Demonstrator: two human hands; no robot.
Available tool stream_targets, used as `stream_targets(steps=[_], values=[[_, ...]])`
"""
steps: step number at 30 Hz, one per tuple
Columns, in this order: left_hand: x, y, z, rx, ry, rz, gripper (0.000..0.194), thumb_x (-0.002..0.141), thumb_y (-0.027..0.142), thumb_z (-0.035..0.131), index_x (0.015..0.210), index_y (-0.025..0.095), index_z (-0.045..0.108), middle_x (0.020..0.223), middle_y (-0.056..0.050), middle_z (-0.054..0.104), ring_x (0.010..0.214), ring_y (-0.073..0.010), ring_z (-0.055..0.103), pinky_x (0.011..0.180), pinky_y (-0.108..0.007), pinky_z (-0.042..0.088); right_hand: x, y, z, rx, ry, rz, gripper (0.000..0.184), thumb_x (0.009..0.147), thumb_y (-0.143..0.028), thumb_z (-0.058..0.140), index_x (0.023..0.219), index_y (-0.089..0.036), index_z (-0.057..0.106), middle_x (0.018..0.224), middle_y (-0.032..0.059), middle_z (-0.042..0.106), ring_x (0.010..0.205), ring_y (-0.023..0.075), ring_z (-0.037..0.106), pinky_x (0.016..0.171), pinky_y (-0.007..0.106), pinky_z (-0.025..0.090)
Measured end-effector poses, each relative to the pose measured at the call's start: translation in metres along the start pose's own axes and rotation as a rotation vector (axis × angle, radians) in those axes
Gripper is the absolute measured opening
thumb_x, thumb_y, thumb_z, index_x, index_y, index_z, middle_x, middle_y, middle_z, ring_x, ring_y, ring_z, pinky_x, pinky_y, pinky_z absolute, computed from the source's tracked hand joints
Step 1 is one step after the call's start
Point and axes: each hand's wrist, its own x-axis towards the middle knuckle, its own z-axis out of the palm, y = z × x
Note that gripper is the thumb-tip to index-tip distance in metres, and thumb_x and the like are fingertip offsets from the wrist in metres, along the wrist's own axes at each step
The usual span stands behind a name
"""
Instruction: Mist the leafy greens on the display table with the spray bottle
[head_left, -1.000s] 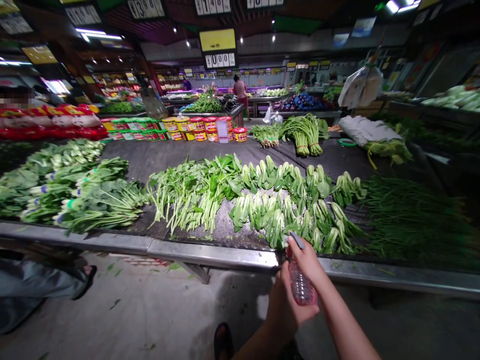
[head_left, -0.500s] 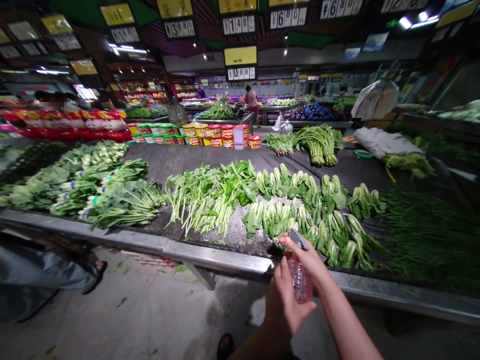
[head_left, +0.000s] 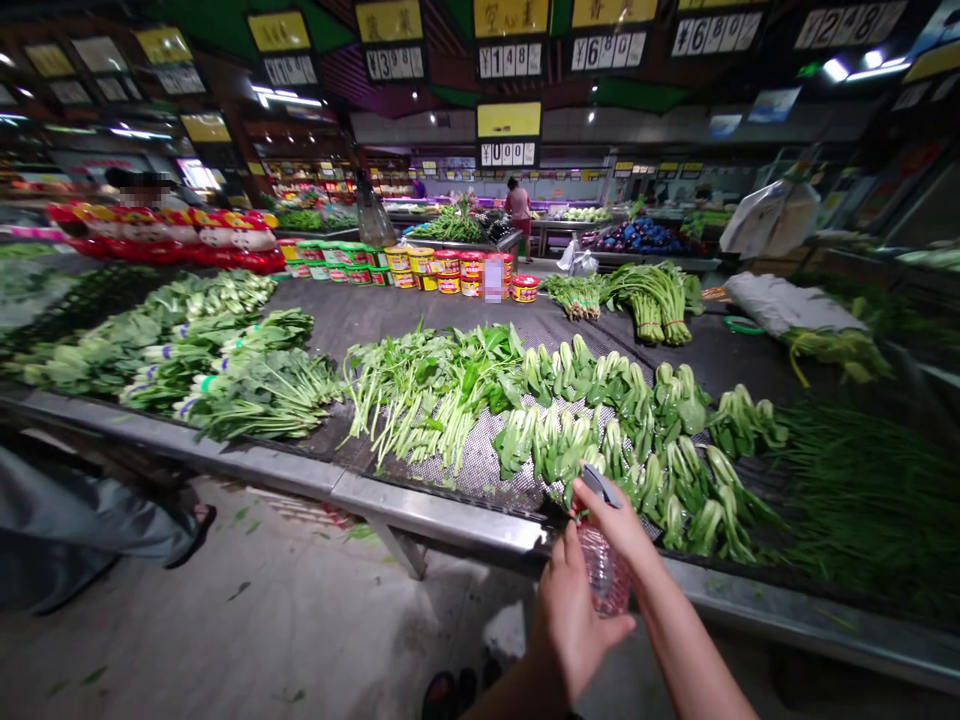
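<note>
Rightward across my view shifted the bok choy [head_left: 679,475] since the earlier frame, while the spray bottle [head_left: 606,570] stayed before the counter edge [head_left: 450,508]. My right hand [head_left: 619,520] was clamped around its neck, under the grey sprayer head [head_left: 600,486]; my left hand [head_left: 571,612] cupped side and base. Ribbed and clear-walled, it seemed light, squeezable, best gripped at the neck. Overhead, price boards [head_left: 511,60] read ¥1.48 and ¥6.80; tub labels [head_left: 448,284] were illegible.

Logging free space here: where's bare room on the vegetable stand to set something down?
A wide bare patch is dark liner between the stacked tubs and the loose leafy greens. A smaller one, perforated mat, lies between those greens and the bok choy. The bok choy rows and banded greens are crowded.
</note>
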Motion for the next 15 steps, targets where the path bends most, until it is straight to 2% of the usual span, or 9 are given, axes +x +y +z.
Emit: stream_targets(steps=[5, 7, 10, 12, 15], values=[[0.002, 0.001, -0.003, -0.004, 0.009, 0.013, 0.113, 0.042, 0.023, 0.083, 0.139, 0.009, 0.029, 0.133, -0.019, 0.045, 0.117, -0.0337, 0.048, 0.100, -0.039, 0.038, 0.000, -0.002, 0.001, 0.007, 0.016, -0.018, 0.043, 0.073, -0.054, 0.060, 0.098, -0.019, 0.062, 0.061, -0.0005, 0.059, 0.055, 0.0163, 0.057, 0.054, 0.029, 0.046], [0.003, 0.000, -0.004, -0.020, 0.018, 0.035, 0.112, 0.042, 0.023, 0.084, 0.139, 0.010, 0.029, 0.134, -0.019, 0.044, 0.119, -0.0333, 0.046, 0.102, -0.038, 0.037, 0.001, -0.006, 0.000, 0.004, 0.028, -0.044, 0.043, 0.073, -0.054, 0.060, 0.099, -0.020, 0.061, 0.071, 0.0022, 0.063, 0.067, 0.0193, 0.061, 0.059, 0.030, 0.048], [0.009, 0.002, -0.006, -0.050, 0.045, 0.082, 0.112, 0.043, 0.027, 0.083, 0.139, 0.012, 0.028, 0.135, -0.016, 0.044, 0.120, -0.0327, 0.045, 0.103, -0.039, 0.036, 0.004, -0.021, -0.002, -0.018, 0.005, -0.115, 0.041, 0.073, -0.053, 0.061, 0.098, -0.022, 0.060, 0.098, 0.0068, 0.066, 0.090, 0.0237, 0.063, 0.070, 0.034, 0.051], [0.016, 0.005, -0.009, -0.058, 0.061, 0.119, 0.111, 0.044, 0.029, 0.082, 0.140, 0.014, 0.027, 0.135, -0.015, 0.043, 0.120, -0.0326, 0.045, 0.102, -0.040, 0.036, 0.009, -0.034, -0.003, -0.026, -0.012, -0.152, 0.041, 0.071, -0.052, 0.063, 0.099, -0.022, 0.060, 0.107, 0.0076, 0.064, 0.096, 0.0244, 0.061, 0.074, 0.035, 0.052], [0.028, 0.014, -0.017, -0.062, 0.067, 0.164, 0.110, 0.046, 0.028, 0.081, 0.140, 0.015, 0.026, 0.135, -0.016, 0.042, 0.119, -0.0329, 0.046, 0.102, -0.041, 0.036, 0.020, -0.052, -0.004, -0.030, -0.022, -0.159, 0.043, 0.071, -0.053, 0.063, 0.101, -0.022, 0.060, 0.106, 0.0084, 0.065, 0.094, 0.0245, 0.062, 0.071, 0.035, 0.053]])
